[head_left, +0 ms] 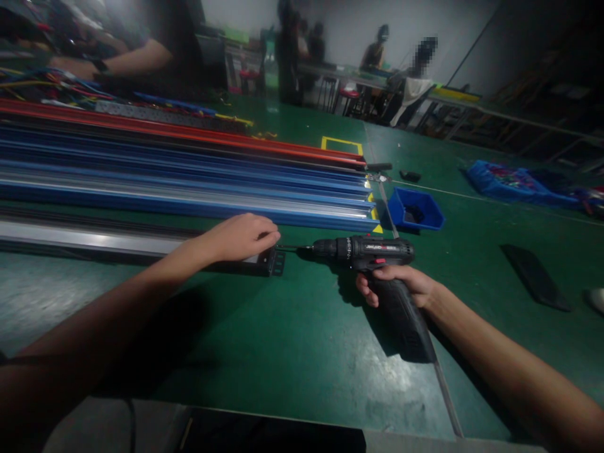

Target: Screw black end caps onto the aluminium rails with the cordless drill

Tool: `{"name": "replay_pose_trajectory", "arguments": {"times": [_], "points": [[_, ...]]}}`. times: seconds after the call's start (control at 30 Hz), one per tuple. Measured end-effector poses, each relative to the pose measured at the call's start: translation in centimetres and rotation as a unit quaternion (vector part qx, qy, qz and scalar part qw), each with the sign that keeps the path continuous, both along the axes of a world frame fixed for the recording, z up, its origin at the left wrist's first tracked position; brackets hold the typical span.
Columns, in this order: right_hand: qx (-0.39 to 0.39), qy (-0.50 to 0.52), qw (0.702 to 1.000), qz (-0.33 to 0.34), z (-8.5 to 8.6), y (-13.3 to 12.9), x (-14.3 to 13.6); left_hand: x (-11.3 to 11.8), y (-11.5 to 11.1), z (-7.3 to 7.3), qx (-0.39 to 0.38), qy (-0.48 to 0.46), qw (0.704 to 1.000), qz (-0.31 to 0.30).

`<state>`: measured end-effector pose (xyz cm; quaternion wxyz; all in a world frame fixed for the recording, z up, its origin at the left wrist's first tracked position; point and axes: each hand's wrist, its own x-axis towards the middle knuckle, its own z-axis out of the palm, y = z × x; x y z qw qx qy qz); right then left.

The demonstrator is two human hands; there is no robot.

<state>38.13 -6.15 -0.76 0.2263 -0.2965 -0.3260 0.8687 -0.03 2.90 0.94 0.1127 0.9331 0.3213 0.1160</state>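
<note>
My right hand (pixel 399 284) grips the handle of a black cordless drill (pixel 372 253) lying sideways just above the green table (pixel 283 352). The drill's bit points left at the black end bracket (pixel 276 261) of a long grey metal rail (pixel 89 241). My left hand (pixel 240 236) rests on top of the rail's right end, fingers curled down over it, pressing it to the table.
Long blue rails (pixel 189 189) and a red rail (pixel 189 133) lie stacked behind. A small blue bin (pixel 418 211) sits at their right end, a flat black piece (pixel 535 277) farther right. A blue tray (pixel 512 182) and other people stand at the back.
</note>
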Motion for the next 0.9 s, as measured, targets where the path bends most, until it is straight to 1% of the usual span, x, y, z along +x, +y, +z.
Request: {"name": "replay_pose_trajectory", "arguments": {"times": [0.47,0.67,0.9], "points": [[0.02,0.001,1.0,0.01,-0.38,0.01,0.31,-0.05,0.05,-0.15,0.002,0.0,1.0,-0.002],[0.007,-0.006,1.0,0.006,-0.24,0.0,0.22,-0.1,0.1,-0.22,0.005,0.001,1.0,-0.002],[0.016,-0.005,1.0,0.013,0.19,0.1,-0.18,-0.02,0.06,-0.05,0.005,-0.003,1.0,-0.005]]}}
